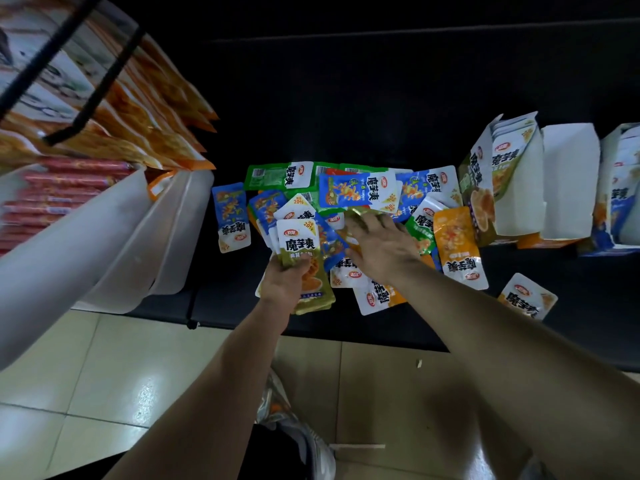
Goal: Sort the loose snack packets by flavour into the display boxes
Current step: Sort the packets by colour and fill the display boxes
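Note:
A heap of loose snack packets [349, 192] in blue, green, orange and olive-gold lies on the black shelf [346, 109]. My left hand [285, 280] grips a small stack of olive-gold packets [301, 244] at the heap's near edge. My right hand [379, 242] rests palm down on the heap, fingers on an olive-gold packet [360, 213]; whether it grips it is unclear. Display boxes stand at the right: an olive box [485, 174] with packets inside, a white-walled box [568, 181], and a blue box [620, 188] at the frame edge.
White plastic bins [104, 244] at the left hold red sausage packs [65, 188]. Orange snack bags [138, 109] hang above them behind a black wire rack [104, 77]. One orange packet [528, 296] lies apart at the right. Tiled floor and my shoe [294, 427] are below.

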The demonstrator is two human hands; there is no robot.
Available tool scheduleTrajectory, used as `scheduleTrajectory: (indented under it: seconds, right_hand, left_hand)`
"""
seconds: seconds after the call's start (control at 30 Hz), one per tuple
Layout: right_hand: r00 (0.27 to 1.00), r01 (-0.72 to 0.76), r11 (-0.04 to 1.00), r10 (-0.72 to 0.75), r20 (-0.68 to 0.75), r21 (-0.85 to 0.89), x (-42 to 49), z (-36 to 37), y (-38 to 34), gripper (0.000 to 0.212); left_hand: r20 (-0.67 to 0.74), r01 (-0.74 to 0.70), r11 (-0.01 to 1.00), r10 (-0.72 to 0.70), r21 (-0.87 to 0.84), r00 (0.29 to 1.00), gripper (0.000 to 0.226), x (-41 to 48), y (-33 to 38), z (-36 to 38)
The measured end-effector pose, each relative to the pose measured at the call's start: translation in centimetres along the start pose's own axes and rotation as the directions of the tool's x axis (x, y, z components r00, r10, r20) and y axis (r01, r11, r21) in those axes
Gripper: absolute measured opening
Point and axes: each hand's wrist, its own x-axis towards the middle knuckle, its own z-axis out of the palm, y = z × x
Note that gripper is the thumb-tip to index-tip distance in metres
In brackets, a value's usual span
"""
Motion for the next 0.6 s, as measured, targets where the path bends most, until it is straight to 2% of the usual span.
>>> scheduleTrajectory:
  seconds: [0.07,0.2,0.3,0.37,0.5,0.6]
  right_hand:
    - [1.000,-0.023,0.999,0.023,0.001,-0.040,-1.3,0.8,1.0,0.066]
    - [0.998,-0.063,0.998,0.063,-0.013,0.028,-3.4,1.3,2.9,0.058]
    - [0.993,-0.113,0.992,0.115,-0.023,0.055,-4.0,1.0,3.3,0.068]
    - [0.986,-0.153,0.980,0.160,-0.044,0.127,-4.1,0.6,3.2,0.069]
    - [0.986,-0.142,0.978,0.153,-0.060,0.152,-4.4,-0.4,2.8,0.052]
    - [0.976,-0.199,0.963,0.212,-0.052,0.180,-4.6,-1.5,3.4,0.044]
  left_hand:
    - [0.002,0.013,1.000,-0.013,0.017,1.000,0.030,0.2,0.1,0.2]
    - [-0.009,-0.029,0.999,0.029,0.046,1.000,0.040,0.1,0.3,0.5]
    - [0.003,-0.045,0.999,0.045,0.029,0.999,0.045,-0.2,0.0,0.7]
    - [0.012,-0.039,0.999,0.039,0.024,0.999,0.041,-0.6,-0.1,0.7]
    - [0.043,-0.046,0.998,0.044,0.038,0.998,0.038,-0.9,-0.1,1.0]
    - [0.066,-0.060,0.996,0.056,0.071,0.996,0.024,-1.3,0.1,1.3]
